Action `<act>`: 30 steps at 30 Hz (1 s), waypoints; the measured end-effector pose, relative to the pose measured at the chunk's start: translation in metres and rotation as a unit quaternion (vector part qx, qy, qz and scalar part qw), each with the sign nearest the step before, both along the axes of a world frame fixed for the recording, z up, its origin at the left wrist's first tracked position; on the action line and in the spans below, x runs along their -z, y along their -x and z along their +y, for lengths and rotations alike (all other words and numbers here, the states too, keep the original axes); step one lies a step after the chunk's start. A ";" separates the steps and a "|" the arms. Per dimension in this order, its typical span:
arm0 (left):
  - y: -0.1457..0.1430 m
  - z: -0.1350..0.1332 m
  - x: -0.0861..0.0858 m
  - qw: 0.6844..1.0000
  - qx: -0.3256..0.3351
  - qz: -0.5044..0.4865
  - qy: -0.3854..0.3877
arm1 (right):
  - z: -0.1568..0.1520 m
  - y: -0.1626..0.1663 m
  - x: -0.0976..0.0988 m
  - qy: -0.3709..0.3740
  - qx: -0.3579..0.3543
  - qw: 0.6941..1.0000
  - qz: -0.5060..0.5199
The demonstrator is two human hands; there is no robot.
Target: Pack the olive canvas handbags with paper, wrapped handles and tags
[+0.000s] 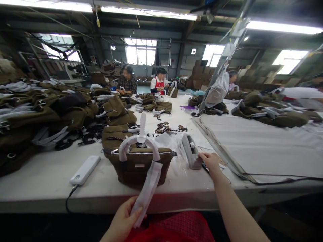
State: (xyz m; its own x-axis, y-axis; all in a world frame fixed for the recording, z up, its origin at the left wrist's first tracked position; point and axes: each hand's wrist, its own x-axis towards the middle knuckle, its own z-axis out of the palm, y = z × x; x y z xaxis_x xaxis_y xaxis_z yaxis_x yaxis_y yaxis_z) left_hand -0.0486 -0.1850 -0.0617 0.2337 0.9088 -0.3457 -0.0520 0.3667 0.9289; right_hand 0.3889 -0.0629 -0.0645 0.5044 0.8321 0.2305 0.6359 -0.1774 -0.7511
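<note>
An olive-brown handbag (pixel 137 166) stands upright on the white table (pixel 45 181) in front of me, its handles wrapped in white foam sheet. My left hand (pixel 124 220) is below the table edge, closed on a white foam strip (pixel 148 188) that runs up to the bag. My right hand (pixel 210 161) reaches to the right of the bag and rests against a grey tape dispenser (pixel 190 151), fingers curled at its end. Crumpled clear plastic (pixel 171 141) lies between bag and dispenser.
A white power bank (pixel 84 169) with a black cable lies left of the bag. Piles of olive bags (pixel 50 111) cover the left side and far right. Small brown parts (pixel 166 127) are scattered mid-table. Other people sit at the far end.
</note>
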 end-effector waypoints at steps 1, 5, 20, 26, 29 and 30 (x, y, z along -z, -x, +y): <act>0.001 0.001 0.001 1.000 0.011 0.001 0.003 | -0.003 0.003 0.001 -0.017 0.004 1.000 0.000; 0.004 0.004 0.002 0.999 0.035 0.015 0.006 | -0.021 0.012 0.006 -0.065 0.029 0.997 -0.011; -0.002 0.003 -0.010 1.000 0.010 -0.001 -0.009 | -0.091 0.144 -0.018 0.031 -0.212 0.931 0.296; 0.005 -0.003 -0.018 0.994 0.009 0.082 -0.077 | -0.124 0.240 -0.037 0.145 -0.394 0.835 0.356; 0.009 -0.008 -0.027 0.987 0.008 0.122 -0.108 | -0.125 0.259 -0.033 0.169 -0.422 0.828 0.330; 0.011 -0.009 -0.031 0.985 0.011 0.128 -0.113 | -0.124 0.263 -0.031 0.176 -0.421 0.830 0.320</act>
State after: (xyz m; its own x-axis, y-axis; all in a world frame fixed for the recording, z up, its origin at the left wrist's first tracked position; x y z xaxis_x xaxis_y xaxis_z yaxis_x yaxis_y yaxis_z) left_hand -0.0592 -0.1944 -0.0308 0.1850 0.9651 -0.1853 0.2000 0.1476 0.9686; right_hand 0.1257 -0.1871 -0.0334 -0.3651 0.9106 -0.1936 0.1372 -0.1531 -0.9786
